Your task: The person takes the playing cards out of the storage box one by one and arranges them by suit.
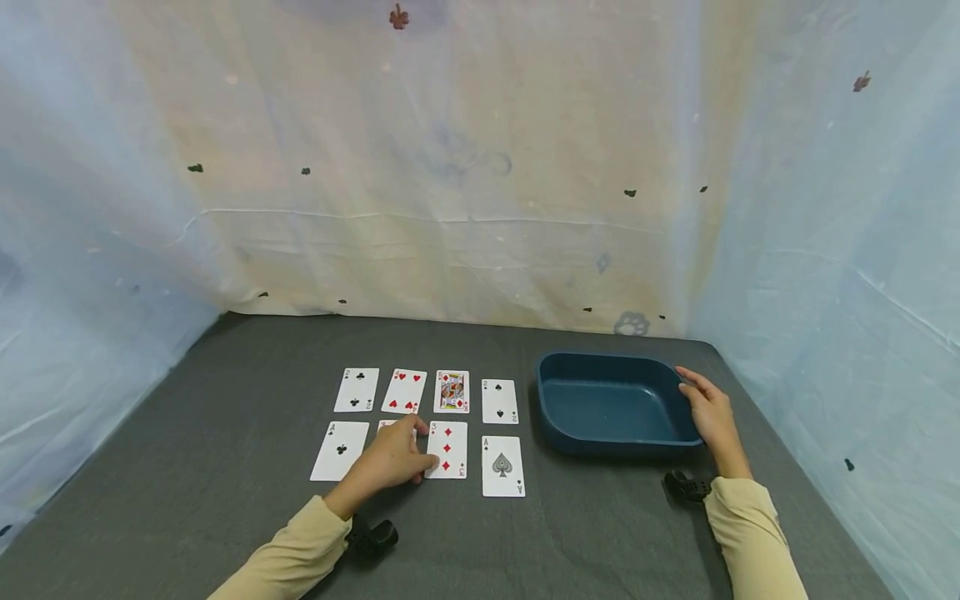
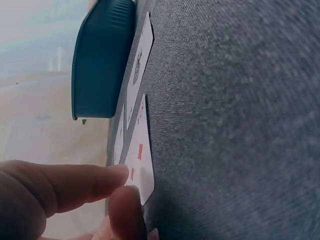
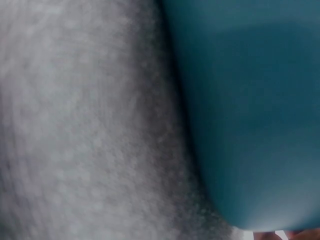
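Observation:
My left hand [image 1: 392, 454] reaches over the lower card row, thumb and index fingertips on the left side of the three of diamonds [image 1: 448, 450]. That card lies face up on the cloth; the left wrist view shows the fingertips [image 2: 120, 175] against its end. Under the hand, another card [image 1: 387, 423] is mostly hidden. To the left lies the ace of clubs [image 1: 340, 451], to the right the ace of spades [image 1: 502, 467]. My right hand [image 1: 712, 417] grips the right rim of a dark teal tray [image 1: 622, 448], thumb over the rim.
Behind lie the two of clubs [image 1: 356, 390], a hearts card [image 1: 405, 391], the king of diamonds [image 1: 452, 392] and the two of spades [image 1: 499, 402]. A dark grey cloth [image 1: 187, 483] covers the table. Pale printed curtains [image 1: 465, 167] enclose its back and sides.

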The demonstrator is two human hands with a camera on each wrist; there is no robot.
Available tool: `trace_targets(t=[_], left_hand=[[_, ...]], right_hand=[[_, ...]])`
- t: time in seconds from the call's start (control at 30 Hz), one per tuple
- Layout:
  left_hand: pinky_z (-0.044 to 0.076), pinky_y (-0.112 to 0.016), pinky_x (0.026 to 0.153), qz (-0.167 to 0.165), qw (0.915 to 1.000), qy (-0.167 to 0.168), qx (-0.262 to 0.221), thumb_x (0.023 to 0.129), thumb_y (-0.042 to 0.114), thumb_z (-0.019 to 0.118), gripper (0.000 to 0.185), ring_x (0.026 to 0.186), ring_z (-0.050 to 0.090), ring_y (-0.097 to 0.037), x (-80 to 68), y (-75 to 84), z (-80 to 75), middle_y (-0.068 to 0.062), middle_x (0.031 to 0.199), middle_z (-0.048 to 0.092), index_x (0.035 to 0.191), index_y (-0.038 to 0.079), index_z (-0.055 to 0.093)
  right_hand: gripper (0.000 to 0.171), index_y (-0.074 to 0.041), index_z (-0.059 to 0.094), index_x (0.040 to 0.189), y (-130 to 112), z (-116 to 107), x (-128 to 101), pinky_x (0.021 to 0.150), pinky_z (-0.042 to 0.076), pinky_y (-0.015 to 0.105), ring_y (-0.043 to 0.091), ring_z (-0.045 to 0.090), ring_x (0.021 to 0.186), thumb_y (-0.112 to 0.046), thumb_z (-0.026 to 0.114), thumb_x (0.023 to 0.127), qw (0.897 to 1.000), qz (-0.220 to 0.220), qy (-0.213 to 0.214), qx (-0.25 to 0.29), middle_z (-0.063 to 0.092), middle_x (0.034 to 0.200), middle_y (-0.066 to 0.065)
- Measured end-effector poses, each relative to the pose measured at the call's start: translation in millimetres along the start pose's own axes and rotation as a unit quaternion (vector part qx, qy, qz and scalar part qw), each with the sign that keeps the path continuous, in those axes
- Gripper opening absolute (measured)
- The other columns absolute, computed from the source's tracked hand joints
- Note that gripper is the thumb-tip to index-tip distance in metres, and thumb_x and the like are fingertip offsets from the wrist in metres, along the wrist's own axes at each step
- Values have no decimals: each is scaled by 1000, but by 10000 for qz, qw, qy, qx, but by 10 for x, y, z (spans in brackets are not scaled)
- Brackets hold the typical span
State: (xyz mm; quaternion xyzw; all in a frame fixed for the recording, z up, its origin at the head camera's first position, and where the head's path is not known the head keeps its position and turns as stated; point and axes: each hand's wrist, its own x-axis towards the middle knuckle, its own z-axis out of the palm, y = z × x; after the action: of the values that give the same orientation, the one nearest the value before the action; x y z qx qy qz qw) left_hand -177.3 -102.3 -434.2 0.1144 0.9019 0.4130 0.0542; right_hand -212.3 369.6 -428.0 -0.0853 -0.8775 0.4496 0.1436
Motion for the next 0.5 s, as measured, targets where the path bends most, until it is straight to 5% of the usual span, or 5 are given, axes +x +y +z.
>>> trace_targets(t=[0.3, 0.5], left_hand=[[36, -30, 49, 231, 9996, -107, -97, 79, 11, 77, 29, 45, 52, -13, -41, -63, -107, 3, 52, 55, 99, 2, 57], [38, -30, 47, 337, 9990, -5, -282, 83, 14, 75, 23, 46, 55, -15, -166, -177, -398, 3, 55, 54, 94, 3, 57]], right_hand=[[48, 2, 35, 147, -22, -142, 19, 96, 32, 64, 52, 36, 126, -24, 36, 107, 9954, -270, -773, -495, 36, 141, 37], [56, 2, 21, 151, -86, -242, -17, 98, 29, 65, 54, 29, 130, -31, 31, 107, 9892, -106, -1303, -668, 26, 146, 38]])
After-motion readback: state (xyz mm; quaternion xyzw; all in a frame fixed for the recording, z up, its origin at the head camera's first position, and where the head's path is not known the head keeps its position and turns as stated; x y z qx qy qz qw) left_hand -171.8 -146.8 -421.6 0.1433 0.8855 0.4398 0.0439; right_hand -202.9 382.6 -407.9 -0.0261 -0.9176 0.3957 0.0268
